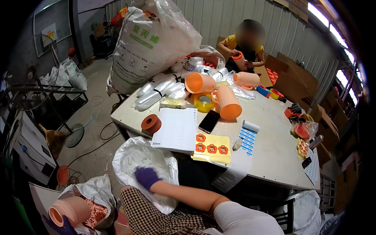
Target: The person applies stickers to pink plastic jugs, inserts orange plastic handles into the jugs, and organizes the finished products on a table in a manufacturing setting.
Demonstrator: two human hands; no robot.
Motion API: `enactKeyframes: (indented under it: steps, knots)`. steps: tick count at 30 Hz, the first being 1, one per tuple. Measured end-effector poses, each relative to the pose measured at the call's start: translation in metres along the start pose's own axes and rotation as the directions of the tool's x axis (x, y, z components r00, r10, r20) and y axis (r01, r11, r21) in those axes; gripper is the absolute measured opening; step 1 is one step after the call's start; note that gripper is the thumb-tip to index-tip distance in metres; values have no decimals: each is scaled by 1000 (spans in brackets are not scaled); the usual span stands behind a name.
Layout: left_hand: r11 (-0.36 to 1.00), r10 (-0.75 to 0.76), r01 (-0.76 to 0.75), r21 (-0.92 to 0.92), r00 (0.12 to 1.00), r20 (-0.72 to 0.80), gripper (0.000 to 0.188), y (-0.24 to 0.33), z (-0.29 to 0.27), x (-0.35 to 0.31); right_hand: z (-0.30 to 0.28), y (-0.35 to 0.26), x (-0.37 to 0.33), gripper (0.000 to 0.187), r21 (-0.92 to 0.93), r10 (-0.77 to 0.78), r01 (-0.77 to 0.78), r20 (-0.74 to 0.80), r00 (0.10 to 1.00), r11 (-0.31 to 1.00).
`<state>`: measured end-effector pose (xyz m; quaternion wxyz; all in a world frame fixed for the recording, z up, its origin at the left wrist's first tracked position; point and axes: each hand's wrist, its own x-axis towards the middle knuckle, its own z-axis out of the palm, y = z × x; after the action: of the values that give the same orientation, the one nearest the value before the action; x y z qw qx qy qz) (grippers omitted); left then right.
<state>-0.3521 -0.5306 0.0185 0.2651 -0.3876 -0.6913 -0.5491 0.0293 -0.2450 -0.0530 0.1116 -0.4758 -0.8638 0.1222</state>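
Observation:
My left hand (62,226), in a dark purple glove, grips a peach plastic jug (74,209) at the lower left. The jug lies tilted on its side, its round opening facing left, above a sack of small peach plastic pieces (96,213). My right hand (147,178), in a purple glove, reaches across my lap into a white plastic bag (121,158). Translucent whitish pieces (145,158) fill that bag. The right hand is smeared by motion and its fingers do not show clearly.
The white table (270,133) carries peach jugs (228,102), clear tape (203,102), a phone (209,121), paper (174,129), flower stickers (211,148) and blue labels (247,139). A big white sack (149,47) stands behind. Across the table a person (250,51) holds an orange jug (239,59).

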Motion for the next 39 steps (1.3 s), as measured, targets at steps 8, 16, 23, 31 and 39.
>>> enactKeyframes:
  steps: [8,16,23,31,39]
  knots:
    - [947,168,-254,196,912,374,21,-9,32,-44,36,108,-6,23,-89,221,-209,160,962,974]
    - [994,25,43,-99,798,602,34,171,24,-91,-10,71,-15,17,650,51,120,-238,970,750]
    - [996,0,58,-61,730,684,89,192,28,-111,-11,-36,-113,44,936,-315,-297,344,884,189]
    - [969,245,-212,-125,788,564,99,184,29,-109,-26,-23,-134,16,126,-664,652,172,728,748]
    - [978,203,-140,-152,781,590,75,205,41,-97,-91,-61,-86,27,905,-734,384,-135,665,182]
